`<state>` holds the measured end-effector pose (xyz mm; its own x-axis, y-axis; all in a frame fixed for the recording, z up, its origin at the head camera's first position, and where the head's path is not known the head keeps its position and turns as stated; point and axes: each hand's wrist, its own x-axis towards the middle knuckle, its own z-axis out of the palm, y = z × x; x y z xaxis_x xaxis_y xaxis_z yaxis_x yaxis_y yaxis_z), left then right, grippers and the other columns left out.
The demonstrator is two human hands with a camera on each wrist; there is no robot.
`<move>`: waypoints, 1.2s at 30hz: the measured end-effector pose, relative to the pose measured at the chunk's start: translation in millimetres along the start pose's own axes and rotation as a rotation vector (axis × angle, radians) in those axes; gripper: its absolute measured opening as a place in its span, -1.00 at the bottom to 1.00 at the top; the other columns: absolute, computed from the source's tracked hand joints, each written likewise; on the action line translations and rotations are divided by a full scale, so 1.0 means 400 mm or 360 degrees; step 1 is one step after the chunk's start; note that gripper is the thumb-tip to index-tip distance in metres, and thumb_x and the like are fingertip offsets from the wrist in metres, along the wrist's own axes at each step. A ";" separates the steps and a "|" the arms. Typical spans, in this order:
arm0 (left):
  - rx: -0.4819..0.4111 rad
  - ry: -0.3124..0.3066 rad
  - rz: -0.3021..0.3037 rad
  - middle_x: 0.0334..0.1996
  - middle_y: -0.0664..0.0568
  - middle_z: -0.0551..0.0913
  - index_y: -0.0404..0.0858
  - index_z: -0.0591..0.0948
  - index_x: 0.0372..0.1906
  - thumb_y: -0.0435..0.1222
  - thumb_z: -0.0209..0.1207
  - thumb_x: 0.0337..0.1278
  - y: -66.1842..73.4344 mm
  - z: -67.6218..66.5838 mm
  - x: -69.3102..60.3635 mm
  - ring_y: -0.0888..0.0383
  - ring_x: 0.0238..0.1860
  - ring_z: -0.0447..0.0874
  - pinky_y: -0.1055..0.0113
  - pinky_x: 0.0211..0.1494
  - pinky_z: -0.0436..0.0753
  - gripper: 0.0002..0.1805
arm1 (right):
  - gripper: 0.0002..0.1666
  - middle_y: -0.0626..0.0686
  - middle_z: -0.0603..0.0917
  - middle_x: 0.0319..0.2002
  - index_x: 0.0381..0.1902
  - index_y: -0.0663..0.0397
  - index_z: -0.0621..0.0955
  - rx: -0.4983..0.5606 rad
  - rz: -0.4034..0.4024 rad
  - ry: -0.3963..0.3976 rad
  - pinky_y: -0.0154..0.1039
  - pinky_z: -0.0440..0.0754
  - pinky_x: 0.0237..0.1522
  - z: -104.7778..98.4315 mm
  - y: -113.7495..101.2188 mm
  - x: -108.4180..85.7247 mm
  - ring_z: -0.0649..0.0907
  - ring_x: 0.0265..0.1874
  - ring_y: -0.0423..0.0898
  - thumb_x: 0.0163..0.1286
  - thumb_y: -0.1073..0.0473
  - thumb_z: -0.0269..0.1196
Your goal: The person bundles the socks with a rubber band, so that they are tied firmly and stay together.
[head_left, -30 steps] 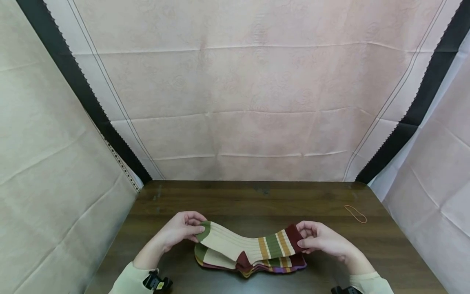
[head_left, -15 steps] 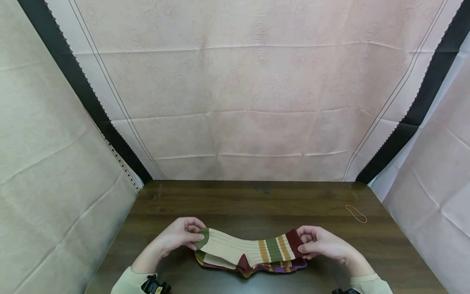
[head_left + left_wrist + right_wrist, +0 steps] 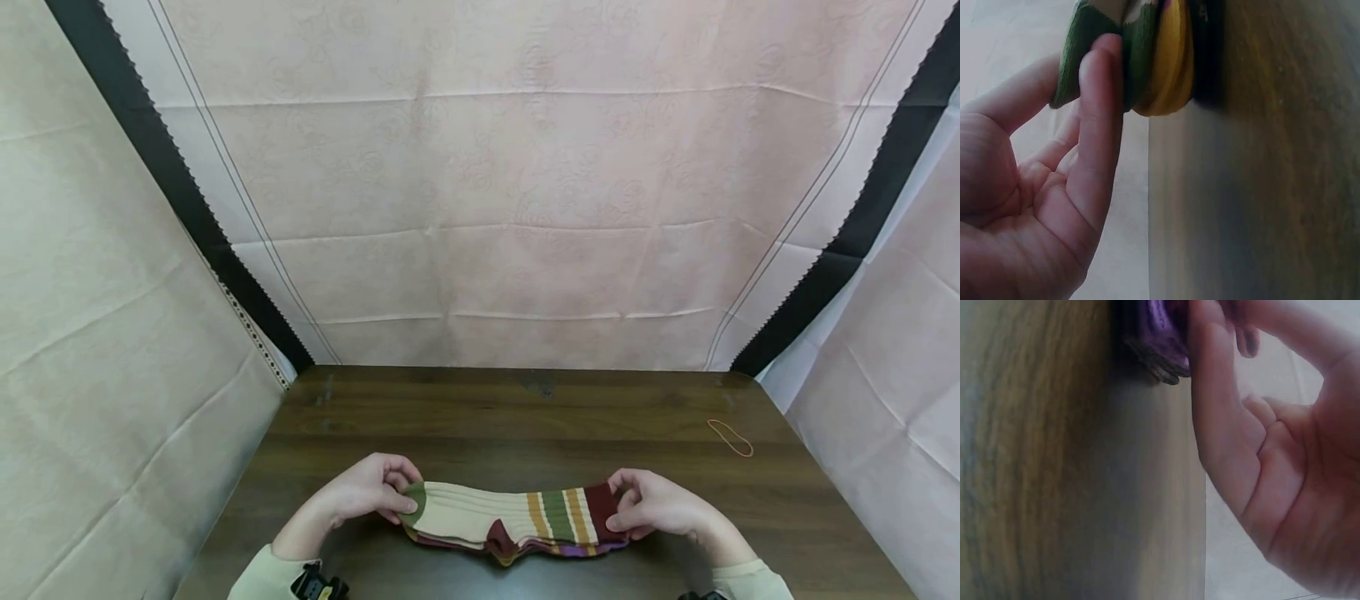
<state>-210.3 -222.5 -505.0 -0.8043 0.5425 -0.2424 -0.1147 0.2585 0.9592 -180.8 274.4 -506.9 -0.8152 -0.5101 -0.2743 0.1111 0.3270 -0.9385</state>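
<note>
A cream sock (image 3: 480,510) with a green toe, a maroon heel and cuff, and green and mustard stripes lies stretched sideways over a stack of other socks (image 3: 577,551). My left hand (image 3: 371,492) pinches its green toe between thumb and fingers. At the other end my right hand (image 3: 660,504) pinches the maroon cuff. In the left wrist view the green toe (image 3: 1072,62) sits between thumb and fingers, with a mustard sock toe (image 3: 1172,69) below it. Purple knit (image 3: 1160,331) shows under the right fingers; most of the lower socks are covered.
The stack rests on a dark wooden table (image 3: 480,425) near the front. A thin orange rubber band (image 3: 730,437) lies at the right rear. Pale cloth walls (image 3: 480,208) stand behind the table and along both sides.
Both hands have come down and toward me with the cream sock. It was held above the stack and now lies over it, covering the second cream sock almost entirely.
</note>
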 end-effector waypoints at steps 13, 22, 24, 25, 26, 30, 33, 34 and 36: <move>0.0230 0.0019 -0.0011 -0.50 0.04 0.52 -0.34 0.66 -0.05 -0.52 0.56 0.00 -0.001 0.013 0.011 0.10 -0.48 0.67 0.15 -0.41 0.79 -0.60 | -0.29 0.14 0.61 -0.26 0.18 0.41 0.45 -0.0189 0.0112 0.0154 -0.13 0.67 -0.43 0.002 -0.011 -0.004 0.64 -0.34 -0.01 0.16 0.39 0.58; 0.0304 0.0064 -0.0024 -0.45 0.00 0.54 -0.32 0.65 -0.01 -0.45 0.58 0.02 -0.005 0.005 0.014 0.12 -0.47 0.60 0.18 -0.42 0.75 -0.57 | -0.38 0.09 0.65 -0.25 0.14 0.53 0.53 -0.0283 0.0133 0.0153 -0.05 0.75 -0.30 0.001 -0.005 0.002 0.68 -0.26 -0.03 0.32 0.22 0.52; 0.0298 0.0066 -0.0033 -0.43 -0.01 0.54 -0.33 0.64 0.01 -0.44 0.58 0.03 -0.008 0.004 0.014 0.12 -0.46 0.59 0.18 -0.41 0.74 -0.56 | -0.44 0.08 0.64 -0.25 0.08 0.50 0.56 -0.0288 0.0137 0.0142 -0.07 0.75 -0.30 0.001 -0.006 0.003 0.67 -0.26 -0.04 0.32 0.22 0.52; 0.0297 0.0066 -0.0035 -0.43 -0.01 0.54 -0.33 0.64 0.02 -0.44 0.58 0.03 -0.010 0.003 0.014 0.12 -0.45 0.59 0.19 -0.41 0.74 -0.55 | -0.48 0.08 0.63 -0.25 0.05 0.48 0.58 -0.0289 0.0136 0.0137 -0.08 0.74 -0.30 0.002 -0.006 0.004 0.67 -0.26 -0.04 0.32 0.22 0.52; 0.0295 0.0067 -0.0038 -0.42 -0.02 0.54 -0.33 0.64 0.02 -0.43 0.58 0.04 -0.011 0.003 0.015 0.11 -0.44 0.59 0.19 -0.41 0.73 -0.55 | -0.52 0.07 0.63 -0.25 0.02 0.45 0.59 -0.0289 0.0132 0.0130 -0.10 0.73 -0.31 0.003 -0.007 0.004 0.66 -0.26 -0.04 0.32 0.22 0.52; 0.0293 0.0086 -0.0049 -0.37 -0.04 0.54 -0.34 0.64 0.05 -0.43 0.58 0.03 -0.013 0.002 0.017 0.10 -0.41 0.58 0.18 -0.39 0.72 -0.53 | -0.61 0.07 0.63 -0.24 -0.06 0.34 0.60 -0.0262 0.0070 0.0088 -0.23 0.63 -0.38 0.006 -0.004 0.008 0.64 -0.27 -0.05 0.29 0.25 0.50; 0.0319 0.0125 -0.0046 -0.33 -0.07 0.56 -0.36 0.63 0.09 -0.43 0.59 0.02 -0.010 0.003 0.018 0.08 -0.40 0.58 0.16 -0.39 0.71 -0.48 | -0.63 0.07 0.65 -0.25 -0.07 0.30 0.57 -0.0213 0.0006 0.0049 -0.31 0.56 -0.41 0.008 0.000 0.014 0.63 -0.30 -0.08 0.28 0.27 0.49; 0.0335 0.0142 -0.0041 -0.31 -0.08 0.57 -0.37 0.62 0.10 -0.42 0.60 0.01 -0.007 0.004 0.018 0.07 -0.40 0.58 0.15 -0.39 0.71 -0.47 | -0.63 0.07 0.66 -0.25 -0.07 0.31 0.56 -0.0170 -0.0005 0.0033 -0.32 0.58 -0.40 0.008 0.001 0.016 0.65 -0.29 -0.08 0.29 0.27 0.48; 0.0410 0.0189 -0.0008 -0.29 -0.08 0.59 -0.37 0.62 0.12 -0.41 0.61 -0.01 -0.002 0.004 0.020 0.05 -0.37 0.59 0.16 -0.36 0.68 -0.43 | -0.63 0.07 0.67 -0.25 -0.05 0.31 0.53 -0.0076 0.0005 0.0013 -0.31 0.66 -0.33 0.007 0.004 0.022 0.68 -0.27 -0.08 0.33 0.28 0.45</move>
<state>-215.7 -217.0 -508.1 -0.8684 0.4475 -0.2135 0.0213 0.4638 0.8857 -186.0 268.2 -511.5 -0.8197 -0.5024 -0.2751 0.0864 0.3663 -0.9265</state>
